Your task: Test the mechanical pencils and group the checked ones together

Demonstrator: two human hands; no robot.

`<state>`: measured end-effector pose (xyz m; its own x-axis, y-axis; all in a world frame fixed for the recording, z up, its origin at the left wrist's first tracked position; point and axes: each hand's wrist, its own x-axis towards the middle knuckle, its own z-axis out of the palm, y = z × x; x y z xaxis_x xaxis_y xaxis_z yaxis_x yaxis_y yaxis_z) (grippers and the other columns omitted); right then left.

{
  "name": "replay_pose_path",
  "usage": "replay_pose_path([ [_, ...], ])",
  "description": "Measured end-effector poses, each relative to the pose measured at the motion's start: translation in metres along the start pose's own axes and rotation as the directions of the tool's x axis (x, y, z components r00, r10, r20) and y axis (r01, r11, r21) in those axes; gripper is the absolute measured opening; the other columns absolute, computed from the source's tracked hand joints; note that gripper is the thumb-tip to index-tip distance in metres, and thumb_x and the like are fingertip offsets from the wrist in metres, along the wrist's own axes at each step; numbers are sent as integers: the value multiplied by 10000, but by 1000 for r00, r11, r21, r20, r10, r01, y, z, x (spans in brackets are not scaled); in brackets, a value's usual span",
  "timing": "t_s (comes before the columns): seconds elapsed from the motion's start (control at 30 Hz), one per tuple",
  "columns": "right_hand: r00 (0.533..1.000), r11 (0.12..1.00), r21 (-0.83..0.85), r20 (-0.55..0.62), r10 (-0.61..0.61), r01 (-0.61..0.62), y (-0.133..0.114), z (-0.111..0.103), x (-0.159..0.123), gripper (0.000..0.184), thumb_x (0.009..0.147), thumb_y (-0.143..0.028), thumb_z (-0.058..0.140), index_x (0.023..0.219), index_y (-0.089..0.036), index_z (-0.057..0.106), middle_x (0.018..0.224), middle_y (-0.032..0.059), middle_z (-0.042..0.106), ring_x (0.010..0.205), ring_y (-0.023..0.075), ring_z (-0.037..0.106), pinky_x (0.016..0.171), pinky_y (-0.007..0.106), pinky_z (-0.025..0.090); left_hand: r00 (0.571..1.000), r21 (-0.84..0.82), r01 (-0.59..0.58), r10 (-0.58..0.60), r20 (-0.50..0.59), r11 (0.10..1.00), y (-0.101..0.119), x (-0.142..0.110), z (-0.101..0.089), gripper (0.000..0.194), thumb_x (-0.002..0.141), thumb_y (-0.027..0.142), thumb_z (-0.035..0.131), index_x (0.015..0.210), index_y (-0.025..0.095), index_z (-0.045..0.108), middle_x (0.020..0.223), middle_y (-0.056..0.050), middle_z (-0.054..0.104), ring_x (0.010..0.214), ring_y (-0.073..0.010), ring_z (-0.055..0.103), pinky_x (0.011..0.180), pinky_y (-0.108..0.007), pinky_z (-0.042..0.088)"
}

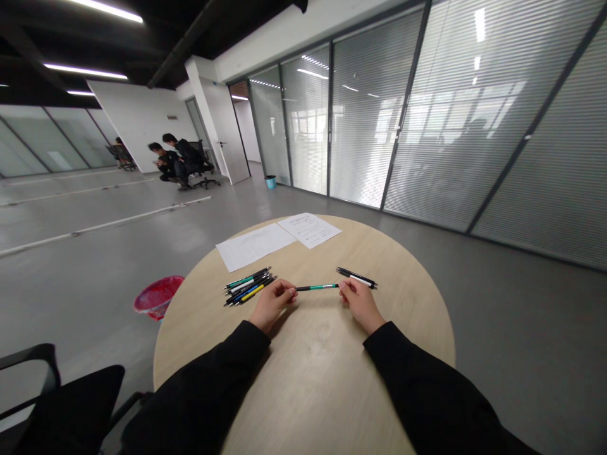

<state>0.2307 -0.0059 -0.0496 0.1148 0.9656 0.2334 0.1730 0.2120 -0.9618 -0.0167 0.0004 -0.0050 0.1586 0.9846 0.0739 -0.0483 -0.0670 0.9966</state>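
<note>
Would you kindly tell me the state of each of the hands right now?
Left hand: closed, holding one end of the green-and-black pen.
Right hand: closed, holding the same pen's other end.

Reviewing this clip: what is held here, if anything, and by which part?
A green-and-black pen, held by its two ends: the left hand grips one end, the right hand the other, its middle bare between them.

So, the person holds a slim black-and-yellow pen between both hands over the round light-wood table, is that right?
Not quite, the colour is wrong: the head view shows a slim black-and-green pen between the left hand and right hand, over the round light-wood table as you said.
</note>
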Motion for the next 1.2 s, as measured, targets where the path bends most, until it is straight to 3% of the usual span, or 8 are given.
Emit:
replay_pose_path([
  [0.17,1000,999,35,-22,17,-16,0,-1,1,311,813,-460,606,896,-166,663,760,56,665,592,164,584,549,279,465,1000,-6,1,-1,7,1000,0,-1,1,306,686,392,788,759,151,614,650,-6,644,593,-111,566,597,-245,459],
  [0.37,1000,998,57,-27,13,-12,9,1,4,269,747,-398,673,892,-170,676,788,55,688,644,180,615,622,305,490,1000,-2,14,-14,-12,1000,2,-1,2,322,671,402,792,763,147,617,663,-7,650,602,-112,573,598,-239,457],
  [0.93,1000,1000,20,-6,-2,2,2,0,1,207,793,-335,612,895,-165,672,764,38,665,621,163,595,600,286,470,1000,13,8,-8,-25,1000,2,-1,1,319,669,402,793,770,150,625,662,-5,652,594,-116,573,602,-249,461],
  [1.2,1000,1000,-6,-2,-24,24,-6,-2,-1,245,833,-413,591,828,-174,646,705,26,631,603,160,569,565,267,431,1000,34,12,-12,-25,999,0,0,-1,332,671,415,785,786,147,627,681,-16,655,613,-126,587,617,-259,473],
])
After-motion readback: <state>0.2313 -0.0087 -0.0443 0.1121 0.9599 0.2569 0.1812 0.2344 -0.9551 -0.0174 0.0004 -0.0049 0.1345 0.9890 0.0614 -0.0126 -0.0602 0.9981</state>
